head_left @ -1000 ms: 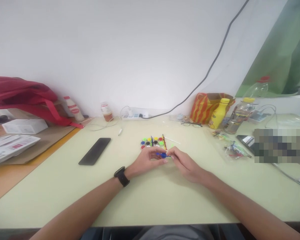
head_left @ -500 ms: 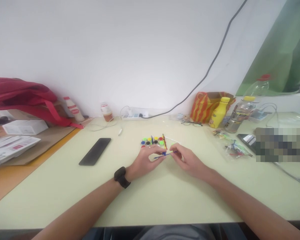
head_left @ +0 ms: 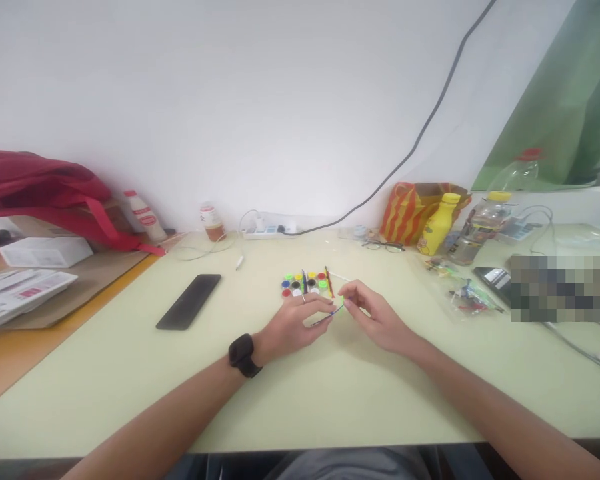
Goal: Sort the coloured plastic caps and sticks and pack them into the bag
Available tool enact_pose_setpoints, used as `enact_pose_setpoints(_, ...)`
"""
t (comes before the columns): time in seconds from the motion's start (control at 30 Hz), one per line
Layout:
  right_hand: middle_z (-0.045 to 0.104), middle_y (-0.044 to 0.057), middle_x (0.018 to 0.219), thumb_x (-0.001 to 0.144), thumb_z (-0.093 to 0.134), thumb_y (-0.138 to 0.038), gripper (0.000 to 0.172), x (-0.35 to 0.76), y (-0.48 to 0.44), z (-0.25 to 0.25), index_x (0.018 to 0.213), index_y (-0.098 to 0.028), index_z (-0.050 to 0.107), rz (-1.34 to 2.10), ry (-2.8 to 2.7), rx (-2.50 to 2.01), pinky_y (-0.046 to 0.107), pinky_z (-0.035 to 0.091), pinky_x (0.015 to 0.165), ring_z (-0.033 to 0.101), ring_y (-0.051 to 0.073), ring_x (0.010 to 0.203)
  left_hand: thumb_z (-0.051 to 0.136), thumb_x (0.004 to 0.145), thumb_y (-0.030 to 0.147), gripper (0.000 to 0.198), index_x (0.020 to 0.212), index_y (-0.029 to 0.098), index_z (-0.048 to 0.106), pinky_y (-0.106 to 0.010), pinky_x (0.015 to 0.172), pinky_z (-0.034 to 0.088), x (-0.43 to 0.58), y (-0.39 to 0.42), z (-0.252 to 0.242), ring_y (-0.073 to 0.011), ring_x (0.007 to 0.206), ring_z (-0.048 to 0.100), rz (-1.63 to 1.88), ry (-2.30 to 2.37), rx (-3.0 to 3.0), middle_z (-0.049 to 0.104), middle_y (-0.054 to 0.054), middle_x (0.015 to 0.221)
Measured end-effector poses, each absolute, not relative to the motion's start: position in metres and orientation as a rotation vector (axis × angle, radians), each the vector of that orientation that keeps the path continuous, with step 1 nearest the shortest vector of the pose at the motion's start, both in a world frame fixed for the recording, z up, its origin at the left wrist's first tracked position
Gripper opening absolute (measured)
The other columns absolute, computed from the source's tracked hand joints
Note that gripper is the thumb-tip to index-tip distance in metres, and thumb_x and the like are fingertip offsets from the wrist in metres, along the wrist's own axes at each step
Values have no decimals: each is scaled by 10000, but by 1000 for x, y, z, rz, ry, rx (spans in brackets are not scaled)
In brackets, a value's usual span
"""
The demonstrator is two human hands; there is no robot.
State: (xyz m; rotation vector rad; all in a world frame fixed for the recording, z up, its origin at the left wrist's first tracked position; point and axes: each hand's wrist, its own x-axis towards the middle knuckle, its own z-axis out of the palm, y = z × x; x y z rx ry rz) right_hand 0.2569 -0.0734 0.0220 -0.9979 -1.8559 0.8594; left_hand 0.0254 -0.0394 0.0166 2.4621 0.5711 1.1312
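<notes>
Between my hands is a thin blue stick (head_left: 338, 310), small and partly covered by fingers. My left hand (head_left: 293, 325), with a black watch at the wrist, pinches it between thumb and fingers. The fingertips of my right hand (head_left: 373, 317) are closed on its other end, where a bit of light green shows. Just beyond my left hand lie small round pots (head_left: 297, 285) with red, blue, green, yellow, black and white tops. Thin dark sticks lie among them, and a red and dark stick (head_left: 329, 282) lies at their right side.
A black phone (head_left: 189, 302) lies left on the table (head_left: 260, 413). At the back right stand a striped bag (head_left: 399, 213), a yellow bottle (head_left: 439, 225) and a clear bottle (head_left: 480, 230). Right of my hands is a plastic bag of small parts (head_left: 470, 298). Glasses (head_left: 383, 247) lie at the back.
The blue stick has turned between my hands and less of it shows. My left fingers have spread further over it, and light green now shows at my right fingertips.
</notes>
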Motion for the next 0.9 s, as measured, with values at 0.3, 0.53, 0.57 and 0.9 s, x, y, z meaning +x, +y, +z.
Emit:
enact_pose_setpoints(0.3, 607, 51, 991, 1058, 469, -456, 251, 256, -74, 21, 1124, -236, 569, 920, -1817, -972, 340, 499, 776, 561, 185, 841, 668, 941, 222, 156, 1065, 235, 761, -359, 906, 583, 24, -41, 18, -227, 965, 743, 1064, 632, 2383, 790, -77, 1019)
enact_pose_setpoints(0.53, 579, 30, 955, 1042, 498, -483, 269, 257, -66, 18, 1153, -243, 550, 1031, -1728, -915, 327, 520, 731, 559, 163, 770, 704, 945, 313, 228, 1138, 199, 746, -374, 957, 577, 32, -43, 24, -240, 1098, 692, 923, 570, 2032, 725, -131, 1184)
enact_pose_setpoints(0.57, 591, 39, 996, 1038, 508, -478, 275, 258, -65, 18, 1183, -247, 543, 1006, -1712, -926, 339, 531, 766, 582, 169, 803, 703, 950, 320, 239, 1148, 192, 742, -373, 965, 576, 32, -42, 23, -231, 1077, 696, 901, 570, 1965, 725, -131, 1173)
enact_pose_setpoints(0.9, 620, 27, 862, 1046, 478, -444, 386, 265, -74, 25, 1387, -281, 561, 680, -1904, -992, 335, 502, 712, 583, 195, 771, 895, 771, 328, 315, 971, 141, 739, -363, 894, 616, 30, -29, 11, -202, 918, 744, 1004, 696, 1534, 779, -85, 1007)
